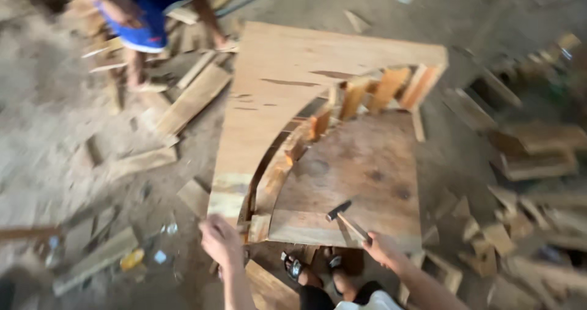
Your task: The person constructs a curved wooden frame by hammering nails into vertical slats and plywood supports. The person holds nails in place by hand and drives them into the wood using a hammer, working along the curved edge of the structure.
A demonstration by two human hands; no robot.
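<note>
Dusty dirt floor (55, 120) all around, pretty messy. A big curved plywood frame (275, 96) sits on it mid-frame, loose planks (192, 99) lie at upper left, and a heap of wood offcuts (526, 163) fills the right side.

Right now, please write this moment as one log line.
left hand: grips edge of curved plywood frame | right hand: holds wooden-handled hammer over round wooden board

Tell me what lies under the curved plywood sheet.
Under the curved plywood sheet, short upright wooden blocks show along its cut edge, standing over a lower wooden board. Whatever sits further beneath the sheet is covered.
</note>
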